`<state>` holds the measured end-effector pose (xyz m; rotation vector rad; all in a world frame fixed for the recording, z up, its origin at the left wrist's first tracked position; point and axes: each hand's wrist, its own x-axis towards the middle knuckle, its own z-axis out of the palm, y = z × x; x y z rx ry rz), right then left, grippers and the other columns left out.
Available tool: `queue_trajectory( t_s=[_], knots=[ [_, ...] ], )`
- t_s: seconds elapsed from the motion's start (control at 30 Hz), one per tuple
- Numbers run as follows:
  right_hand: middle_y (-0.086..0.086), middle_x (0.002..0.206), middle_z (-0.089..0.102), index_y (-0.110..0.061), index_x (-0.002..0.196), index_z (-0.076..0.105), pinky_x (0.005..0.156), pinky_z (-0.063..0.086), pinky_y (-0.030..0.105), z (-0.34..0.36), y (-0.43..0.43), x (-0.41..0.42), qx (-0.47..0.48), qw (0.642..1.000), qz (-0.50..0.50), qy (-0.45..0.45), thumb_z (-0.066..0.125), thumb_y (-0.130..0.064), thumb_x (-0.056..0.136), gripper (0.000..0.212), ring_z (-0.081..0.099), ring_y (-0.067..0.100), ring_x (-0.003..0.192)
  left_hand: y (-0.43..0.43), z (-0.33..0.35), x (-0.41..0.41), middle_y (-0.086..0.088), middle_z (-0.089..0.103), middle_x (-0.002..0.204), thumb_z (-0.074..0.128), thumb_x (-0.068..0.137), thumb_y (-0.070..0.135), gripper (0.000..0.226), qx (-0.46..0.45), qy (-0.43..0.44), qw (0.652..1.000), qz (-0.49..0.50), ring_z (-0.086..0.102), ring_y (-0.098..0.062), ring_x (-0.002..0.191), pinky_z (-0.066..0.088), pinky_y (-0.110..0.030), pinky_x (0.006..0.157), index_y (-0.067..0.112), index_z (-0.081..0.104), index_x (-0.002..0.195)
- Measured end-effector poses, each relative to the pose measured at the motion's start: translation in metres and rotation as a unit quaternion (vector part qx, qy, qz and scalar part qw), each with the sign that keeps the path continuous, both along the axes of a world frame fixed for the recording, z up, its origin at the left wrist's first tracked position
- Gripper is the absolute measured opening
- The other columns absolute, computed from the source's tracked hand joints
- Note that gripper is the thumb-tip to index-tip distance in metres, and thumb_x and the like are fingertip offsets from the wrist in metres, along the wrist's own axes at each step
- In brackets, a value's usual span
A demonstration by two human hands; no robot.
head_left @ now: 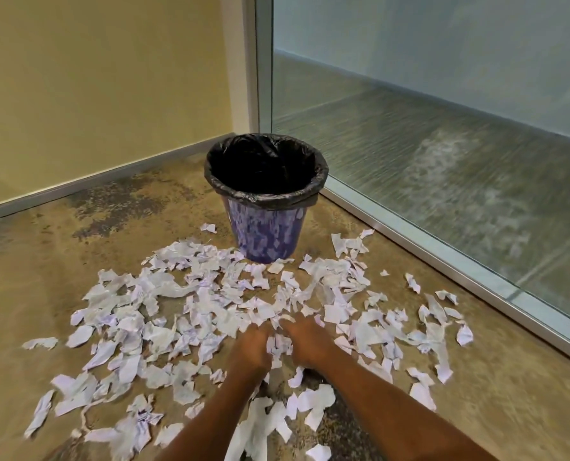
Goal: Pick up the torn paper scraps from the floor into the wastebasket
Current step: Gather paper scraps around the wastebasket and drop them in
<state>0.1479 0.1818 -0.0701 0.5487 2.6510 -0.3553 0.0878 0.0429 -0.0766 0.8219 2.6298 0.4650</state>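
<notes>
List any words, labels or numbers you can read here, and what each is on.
No text can be read.
On the scraps: faint purple marks, maybe writing, too blurred to read.
On the wastebasket: a mottled purple pattern only, no label seen.
On the liner: plain black, nothing printed.

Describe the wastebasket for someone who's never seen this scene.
Find the corner where the yellow wall meets the glass partition. On the floor there, beyond the spread of paper scraps, stands the wastebasket: a purple, white-flecked bucket lined with a black bag, the only container in view.
</notes>
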Motion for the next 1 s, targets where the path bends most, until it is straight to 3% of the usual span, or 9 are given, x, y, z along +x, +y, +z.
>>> queue_trajectory(
  t_s=[0.13,0.27,0.37,0.47,0.57,0.7,0.83,0.9,1.0],
  knots=[
    [0.012,0.154,0.048,-0.026,0.151,0.050,0.107,0.054,0.047,-0.010,-0.012,-0.001,-0.020,0.998,-0.032,0.050,0.082,-0.028,0.088,0.071,0.051,0.036,0.137,-0.002,-0.004,-0.003,0.000,0.065,0.139,0.067,0.099,0.025,0.049,0.051,-0.034,0.998,0.005,0.061,-0.019,0.123,0.054,-0.031,0.098,0.029,0.057,0.147],
    [0.004,0.111,0.073,-0.024,0.115,0.073,0.084,0.064,0.044,-0.017,-0.016,-0.011,-0.107,0.980,-0.120,0.121,0.082,-0.030,0.079,0.038,0.072,0.027,0.102,-0.001,0.001,-0.007,0.006,0.075,0.108,0.074,0.094,0.014,0.027,0.159,-0.140,0.975,0.068,0.068,-0.012,0.095,0.048,-0.013,0.074,0.018,0.075,0.120],
    [0.003,0.106,0.075,-0.018,0.113,0.076,0.081,0.064,0.042,-0.004,-0.019,-0.016,-0.167,0.955,-0.182,0.162,0.081,-0.014,0.078,0.035,0.072,0.022,0.095,-0.003,0.009,-0.010,0.016,0.078,0.100,0.079,0.082,0.006,0.035,0.196,-0.219,0.949,0.117,0.072,-0.002,0.088,0.063,-0.030,0.081,0.023,0.077,0.112],
    [0.003,0.117,0.074,-0.018,0.121,0.075,0.089,0.062,0.035,0.010,-0.016,-0.022,-0.228,0.923,-0.248,0.184,0.078,-0.013,0.087,0.035,0.069,0.020,0.102,0.001,0.023,-0.017,0.011,0.080,0.100,0.080,0.079,0.008,0.034,0.248,-0.269,0.916,0.162,0.077,-0.015,0.093,0.066,-0.043,0.085,0.031,0.079,0.104],
    [0.000,0.122,0.073,-0.020,0.125,0.072,0.088,0.060,0.029,0.031,-0.012,-0.029,-0.274,0.889,-0.302,0.207,0.079,-0.012,0.089,0.038,0.069,0.020,0.107,0.006,0.046,-0.019,0.005,0.078,0.109,0.077,0.088,0.004,0.033,0.288,-0.253,0.904,0.189,0.074,-0.016,0.098,0.065,-0.040,0.086,0.027,0.077,0.111],
    [-0.004,0.112,0.075,-0.024,0.120,0.075,0.066,0.053,0.019,0.072,-0.005,-0.039,-0.325,0.846,-0.327,0.269,0.079,-0.011,0.088,0.035,0.070,0.013,0.096,0.012,0.079,-0.020,0.007,0.077,0.117,0.074,0.091,0.009,0.038,0.360,-0.198,0.895,0.174,0.073,-0.013,0.106,0.064,-0.043,0.092,0.025,0.076,0.124],
    [0.002,0.102,0.076,-0.021,0.110,0.075,0.063,0.060,0.029,0.129,0.002,-0.044,-0.364,0.801,-0.308,0.363,0.071,0.006,0.081,0.040,0.073,0.021,0.092,0.027,0.130,-0.028,0.014,0.076,0.104,0.073,0.092,0.007,0.035,0.427,-0.116,0.881,0.165,0.072,0.001,0.091,0.060,-0.021,0.076,0.024,0.077,0.122],
    [0.004,0.100,0.076,-0.018,0.110,0.074,0.058,0.059,0.026,0.159,0.006,-0.050,-0.380,0.779,-0.294,0.402,0.068,0.011,0.082,0.041,0.072,0.017,0.087,0.034,0.156,-0.034,0.018,0.074,0.099,0.072,0.093,0.006,0.033,0.452,-0.085,0.873,0.160,0.068,0.009,0.082,0.053,-0.011,0.066,0.024,0.077,0.120],
    [0.001,0.098,0.077,-0.023,0.108,0.076,0.061,0.059,0.029,0.197,0.015,-0.065,-0.393,0.759,-0.272,0.442,0.071,0.009,0.080,0.043,0.074,0.020,0.091,0.041,0.194,-0.046,0.016,0.075,0.100,0.070,0.094,0.004,0.036,0.491,-0.063,0.857,0.142,0.069,0.009,0.082,0.058,-0.015,0.068,0.023,0.075,0.124]
  ],
)
